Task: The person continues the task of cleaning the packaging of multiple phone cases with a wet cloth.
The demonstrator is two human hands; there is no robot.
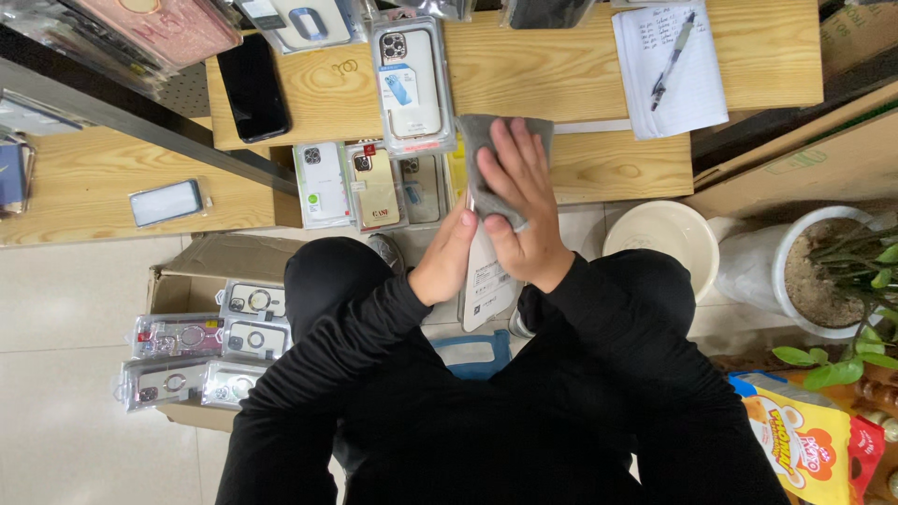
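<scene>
Head view, looking straight down over the lap. Left hand (447,260) grips the left edge of a packaged phone case (488,281), fingers closed around it; the package is held upright-ish in the air above the knees, just off the front edge of the lower wooden shelf (617,166). Right hand (522,210) lies flat on a grey cloth (479,136), fingers slightly spread and pressing the cloth against the upper face of the package. Cloth overlaps the shelf's front edge as seen from above; contact with the shelf cannot be told.

Upper wooden shelf (561,70): a black phone (253,87) near its left end, a clear-packed case (410,84) at the middle hanging over the front edge, a notepad (675,89) with a pen (672,58) toward the right end. Three more packaged cases (372,184) stand in a row at the lower shelf's left end.

Floor, left of the knees: open cardboard box (192,266) with ring-backed cases (201,351) in rows. Right of the knees: a white bowl (666,238), then a white plant pot (816,271). A yellow snack bag (800,444) sits in the lower right corner.
</scene>
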